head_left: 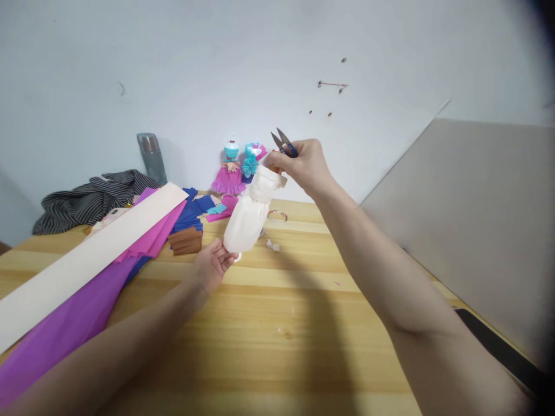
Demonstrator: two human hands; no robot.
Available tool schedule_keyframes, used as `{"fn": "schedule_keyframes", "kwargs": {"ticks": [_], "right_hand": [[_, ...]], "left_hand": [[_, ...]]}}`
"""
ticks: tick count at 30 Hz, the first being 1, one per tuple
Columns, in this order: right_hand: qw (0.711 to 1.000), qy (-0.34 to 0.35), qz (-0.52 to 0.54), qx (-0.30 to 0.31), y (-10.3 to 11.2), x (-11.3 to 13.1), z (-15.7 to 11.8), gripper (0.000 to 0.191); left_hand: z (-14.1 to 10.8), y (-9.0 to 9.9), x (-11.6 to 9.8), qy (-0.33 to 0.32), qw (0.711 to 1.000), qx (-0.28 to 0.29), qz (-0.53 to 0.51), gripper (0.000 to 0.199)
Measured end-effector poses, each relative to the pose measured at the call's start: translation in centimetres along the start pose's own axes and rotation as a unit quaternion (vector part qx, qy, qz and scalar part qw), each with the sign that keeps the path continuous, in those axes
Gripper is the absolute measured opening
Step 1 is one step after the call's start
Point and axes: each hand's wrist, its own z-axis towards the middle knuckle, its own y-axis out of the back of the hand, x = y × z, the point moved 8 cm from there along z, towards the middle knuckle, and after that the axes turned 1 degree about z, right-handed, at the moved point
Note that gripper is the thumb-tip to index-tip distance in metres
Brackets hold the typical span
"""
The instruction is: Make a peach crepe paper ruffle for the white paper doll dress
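Note:
A white, gathered, pouch-like piece (pixel 248 222), crepe paper by its look, is held tilted above the table between both hands. My left hand (pixel 212 264) is closed at its lower end, thumb and fingertips around the bottom edge. My right hand (pixel 307 166) pinches near its open, folded upper rim. Small thread snips (pixel 284 144) with dark blades and a blue handle are also in my right hand, blades pointing up and left. A small white curved bit (pixel 237 257) shows beside my left fingertips.
Two paper dolls with turquoise tops, one with a purple skirt (pixel 229 180), stand by the wall. Left lie a long white strip (pixel 99 240), purple sheets (pixel 82 312), brown pieces (pixel 186 241), striped cloth (pixel 93 199) and a flask (pixel 151 159). A ring-shaped band (pixel 277 216) lies behind.

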Motion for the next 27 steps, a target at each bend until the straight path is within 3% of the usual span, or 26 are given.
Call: {"fn": "schedule_keyframes", "kwargs": {"ticks": [13, 19, 27], "right_hand": [[0.977, -0.025, -0.21, 0.011, -2.3, 0.0, 1.2, 0.024], [0.961, -0.014, -0.274, 0.029, -3.6, 1.2, 1.4, 0.027], [0.966, -0.005, -0.259, 0.025, -3.8, 2.5, 0.6, 0.024]], "left_hand": [[1.3, 2.7, -0.9, -0.003, 0.993, -0.049, 0.11, 0.01], [2.0, 3.2, -0.2, -0.014, 0.983, -0.001, 0.183, 0.007], [1.4, 2.4, 1.2, 0.01, 0.977, 0.066, 0.204, 0.008]]}}
